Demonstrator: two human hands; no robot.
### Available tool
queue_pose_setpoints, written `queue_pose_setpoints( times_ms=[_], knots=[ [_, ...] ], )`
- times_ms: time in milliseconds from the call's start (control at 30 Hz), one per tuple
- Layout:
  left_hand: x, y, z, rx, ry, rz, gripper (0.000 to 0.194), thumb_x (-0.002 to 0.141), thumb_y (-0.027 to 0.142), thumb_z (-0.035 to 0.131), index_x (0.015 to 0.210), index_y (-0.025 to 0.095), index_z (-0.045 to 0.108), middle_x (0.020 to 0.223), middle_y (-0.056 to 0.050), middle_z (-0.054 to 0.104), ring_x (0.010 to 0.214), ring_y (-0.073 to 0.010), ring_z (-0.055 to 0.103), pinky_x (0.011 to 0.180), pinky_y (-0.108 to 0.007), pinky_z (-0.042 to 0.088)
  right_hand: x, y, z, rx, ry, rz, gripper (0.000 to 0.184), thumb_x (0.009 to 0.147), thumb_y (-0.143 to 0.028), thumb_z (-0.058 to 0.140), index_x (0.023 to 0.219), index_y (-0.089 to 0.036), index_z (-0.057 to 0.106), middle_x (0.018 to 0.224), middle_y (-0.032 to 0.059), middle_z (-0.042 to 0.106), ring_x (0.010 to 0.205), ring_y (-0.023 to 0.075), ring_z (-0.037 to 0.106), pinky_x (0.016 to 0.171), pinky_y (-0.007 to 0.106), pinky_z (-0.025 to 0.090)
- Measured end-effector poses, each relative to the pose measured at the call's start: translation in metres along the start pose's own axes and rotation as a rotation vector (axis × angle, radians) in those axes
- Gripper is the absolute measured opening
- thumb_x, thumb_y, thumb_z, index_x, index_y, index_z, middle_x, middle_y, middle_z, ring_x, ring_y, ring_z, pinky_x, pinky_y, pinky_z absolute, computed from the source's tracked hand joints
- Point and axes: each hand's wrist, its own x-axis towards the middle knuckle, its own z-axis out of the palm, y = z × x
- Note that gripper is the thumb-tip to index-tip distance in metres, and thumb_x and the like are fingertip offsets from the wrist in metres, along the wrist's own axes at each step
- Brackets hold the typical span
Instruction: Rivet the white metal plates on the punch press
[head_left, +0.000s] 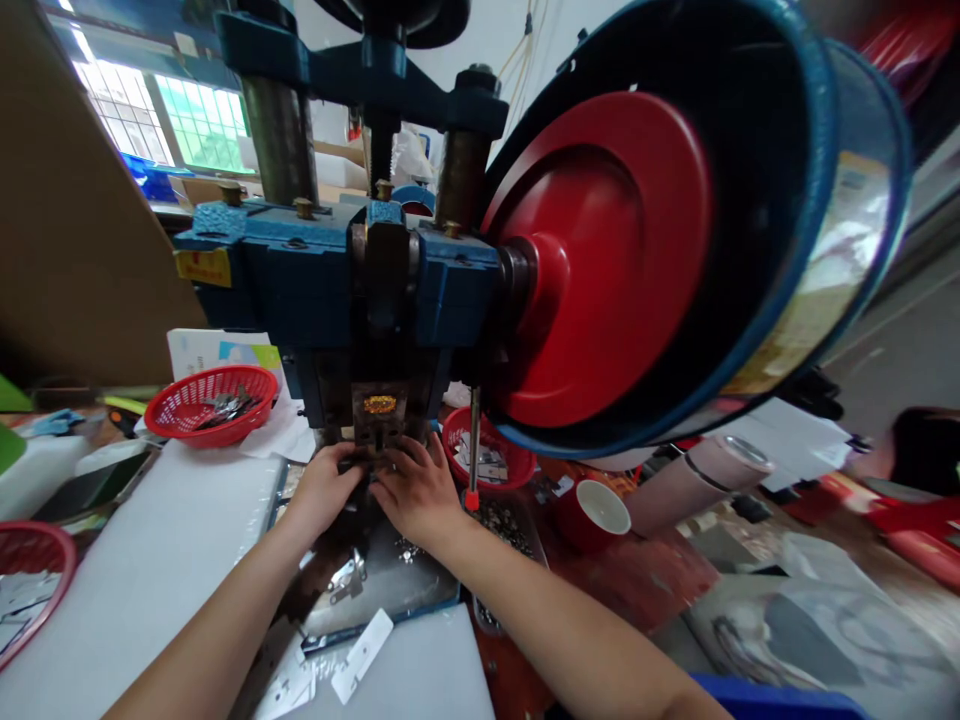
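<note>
At the blue press, the right hand has fingers spread; left hand, I cannot tell.

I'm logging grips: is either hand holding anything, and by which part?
Cannot tell: the left hand and right hand are at the press, where shadow hides any grip.

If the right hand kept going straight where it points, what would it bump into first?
Probably the press's dark block, just ahead of the right hand. Depth is unclear there, so it may already be touching.
</note>
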Motion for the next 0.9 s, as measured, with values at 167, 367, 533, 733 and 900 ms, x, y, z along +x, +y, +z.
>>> queue_pose_setpoints(
  times_ms=[167, 367, 533, 733, 900],
  knots=[
    [0.002, 0.003, 0.003, -0.061, -0.023, 0.003, 0.029, 0.069, 0.03, 0.054, 0.091, 0.02, 0.069, 0.095, -0.005, 0.073, 0.089, -0.0239, 0.066, 0.087, -0.036, 0.048, 0.0, -0.003, -0.003, -0.013, -0.021, 0.013, 0.02, 0.09, -0.038, 0.053, 0.102, -0.03, 0.067, 0.112, -0.0005, 0.067, 0.119, 0.0226, 0.046, 0.11, 0.051, 0.02],
    [0.004, 0.002, 0.005, -0.09, -0.023, 0.037, 0.03, 0.066, 0.029, 0.053, 0.089, 0.018, 0.068, 0.099, -0.007, 0.071, 0.097, -0.0245, 0.064, 0.094, -0.038, 0.045, 0.001, -0.004, -0.004, 0.027, -0.006, 0.055, 0.02, 0.09, -0.038, 0.053, 0.102, -0.03, 0.068, 0.112, 0.0003, 0.067, 0.118, 0.0233, 0.048, 0.107, 0.049, 0.025],
    [0.003, 0.004, 0.003, -0.111, -0.029, 0.022, 0.03, 0.064, 0.026, 0.053, 0.089, 0.02, 0.068, 0.099, -0.005, 0.072, 0.099, -0.025, 0.064, 0.096, -0.039, 0.044, -0.001, 0.001, -0.003, 0.098, 0.001, 0.04, 0.021, 0.092, -0.032, 0.052, 0.105, -0.028, 0.067, 0.114, -0.0006, 0.067, 0.119, 0.0201, 0.05, 0.107, 0.045, 0.027],
    [0.005, 0.007, 0.003, -0.158, -0.082, -0.019, 0.03, 0.063, 0.026, 0.053, 0.088, 0.021, 0.068, 0.095, -0.004, 0.073, 0.094, -0.0251, 0.066, 0.091, -0.037, 0.047, -0.006, 0.001, -0.004, -0.009, 0.001, -0.03, 0.023, 0.089, -0.036, 0.055, 0.109, -0.032, 0.066, 0.123, -0.0002, 0.062, 0.124, 0.0234, 0.043, 0.111, 0.053, 0.017],
    [0.007, 0.015, -0.002, -0.192, -0.156, -0.018, 0.028, 0.06, 0.026, 0.053, 0.083, 0.021, 0.069, 0.088, -0.003, 0.075, 0.088, -0.0249, 0.067, 0.087, -0.036, 0.049, 0.008, -0.004, -0.006, 0.0, -0.023, 0.03, 0.017, 0.089, -0.031, 0.055, 0.093, -0.03, 0.071, 0.112, -0.0001, 0.067, 0.12, 0.0216, 0.047, 0.108, 0.047, 0.026]
  ],
)
